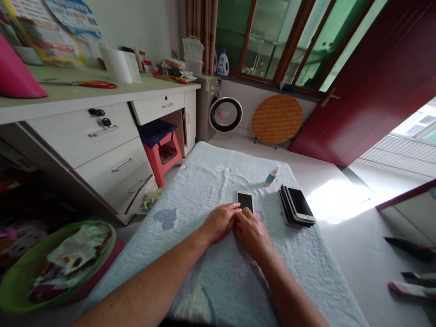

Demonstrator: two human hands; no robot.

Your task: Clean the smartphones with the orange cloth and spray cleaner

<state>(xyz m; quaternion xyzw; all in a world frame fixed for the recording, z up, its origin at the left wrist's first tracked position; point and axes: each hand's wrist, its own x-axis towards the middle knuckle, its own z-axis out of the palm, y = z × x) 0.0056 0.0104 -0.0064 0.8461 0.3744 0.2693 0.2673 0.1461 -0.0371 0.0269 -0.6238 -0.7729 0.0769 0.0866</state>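
A white-framed smartphone (245, 200) with a dark screen lies flat on the light blue patterned cloth (204, 181). At its lower left edge my left hand (221, 221) has its fingers together and closed against the phone. My right hand (252, 232) is curled over the phone's lower end, touching my left fingertips; whatever its fingers pinch is hidden. To the right is a stack of several phones or tablets (298, 205), the top one white with a black screen. A small spray bottle (271, 176) stands beyond the stack.
A desk (102, 97) with drawers runs along the left, carrying scissors (98, 84) and a paper roll (119, 66). A red stool (163, 159) is under it. Left of the cloth-covered surface sits a green basin (17, 290). A washing machine (204, 109) has its door open.
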